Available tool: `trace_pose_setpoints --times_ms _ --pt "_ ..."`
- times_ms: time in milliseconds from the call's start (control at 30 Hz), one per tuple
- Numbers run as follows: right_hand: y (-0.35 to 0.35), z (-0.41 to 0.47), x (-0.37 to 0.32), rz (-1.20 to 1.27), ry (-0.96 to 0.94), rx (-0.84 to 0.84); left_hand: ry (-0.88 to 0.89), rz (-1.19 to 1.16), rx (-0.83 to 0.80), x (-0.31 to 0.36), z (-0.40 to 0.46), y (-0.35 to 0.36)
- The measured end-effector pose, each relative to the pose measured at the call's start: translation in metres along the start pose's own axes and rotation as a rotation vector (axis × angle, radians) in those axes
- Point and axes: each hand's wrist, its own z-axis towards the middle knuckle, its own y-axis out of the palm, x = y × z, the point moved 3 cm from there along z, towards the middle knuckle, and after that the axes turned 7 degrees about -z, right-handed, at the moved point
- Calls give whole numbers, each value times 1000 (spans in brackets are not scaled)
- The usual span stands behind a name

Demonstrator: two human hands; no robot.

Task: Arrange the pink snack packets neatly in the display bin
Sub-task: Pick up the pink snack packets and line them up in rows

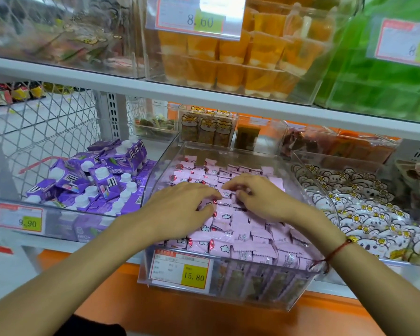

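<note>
A clear plastic display bin [257,291] in the middle of the lower shelf holds several small pink snack packets [257,241], some in rows, some askew. Both hands are inside the bin, over the middle of the pile. My left hand [180,207] lies palm down on the packets with fingers spread and slightly bent, touching them. My right hand [257,195] is just to its right, fingers curled down, fingertips pinching at a pink packet in the middle rows. The packets under both palms are hidden. A thin red cord bracelet sits on the right wrist.
A yellow 15.80 price tag [182,271] is on the bin's front wall. Left stands a bin of purple cartons [95,180] tagged 9.90; right, a bin of white bear-print packets [364,209]. A shelf edge [204,98] with orange and green goods hangs close overhead.
</note>
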Motion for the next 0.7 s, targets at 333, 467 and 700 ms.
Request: trace_pose_setpoints --times_ms 333,467,700 --pt "-6 -13 7 -40 29 234 5 136 61 5 56 -12" --pt "11 -17 4 -81 -45 10 -42 132 -49 0 79 -10" --pt "10 -17 6 -142 -11 -143 -40 66 -124 -7 90 -16"
